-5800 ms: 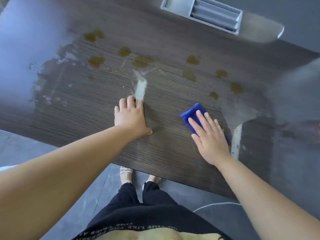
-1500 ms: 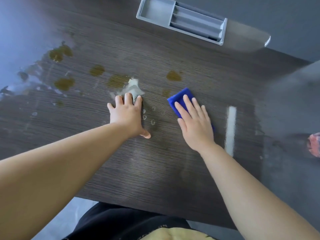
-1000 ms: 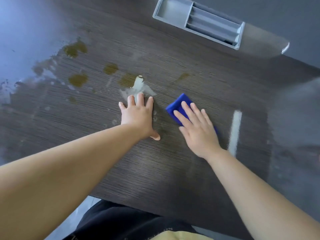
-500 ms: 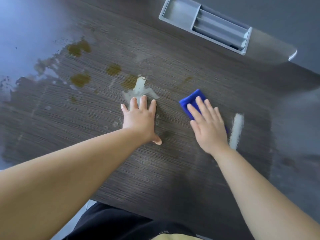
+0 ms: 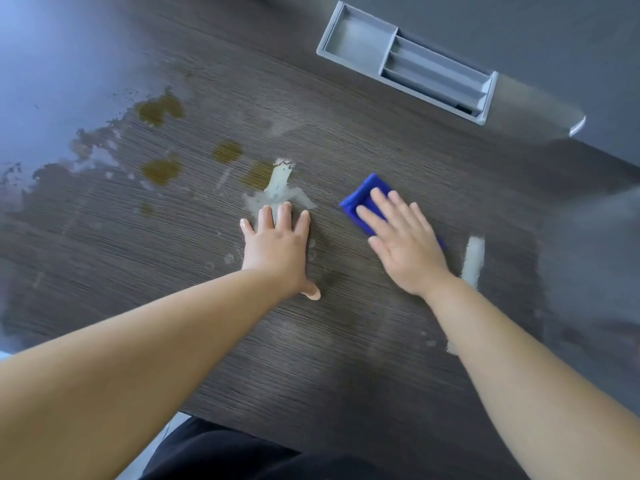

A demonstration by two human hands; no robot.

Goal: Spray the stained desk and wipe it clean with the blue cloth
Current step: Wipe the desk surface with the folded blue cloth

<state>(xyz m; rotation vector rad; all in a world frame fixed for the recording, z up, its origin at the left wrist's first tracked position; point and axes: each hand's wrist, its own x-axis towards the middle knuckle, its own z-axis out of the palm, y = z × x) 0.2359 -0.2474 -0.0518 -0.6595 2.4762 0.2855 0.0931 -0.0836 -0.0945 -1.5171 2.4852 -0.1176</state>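
- While the right hand lies flat on the blue cloth, the cloth sits on the dark wood-grain desk, right of centre, folded into a small pad. Only its far-left corner and a sliver past the hand's right edge show.
- Right fingers: straight, slightly fanned, pressing down on the cloth. Fingertips are motion-blurred.
- Left hand: palm down on bare desk just left of the cloth, apart from it. Fingers straight and slightly spread, thumb stuck out toward the right arm.
- Left fingertips touch the near edge of a pale wet smear.
- Brown stains, all beyond or left of the left hand: a big one far left, one mid, one below it to the left, one against the smear. A faint small spot sits nearer.
- Left part of the desk: wet sheen with a ragged border.
- Pale streak just right of the right wrist. Glare or liquid, cannot tell.
- Grey tray at the desk's far edge, well apart from both hands: one wide compartment, narrow slots beside it.
- Dark clothing at the bottom edge.
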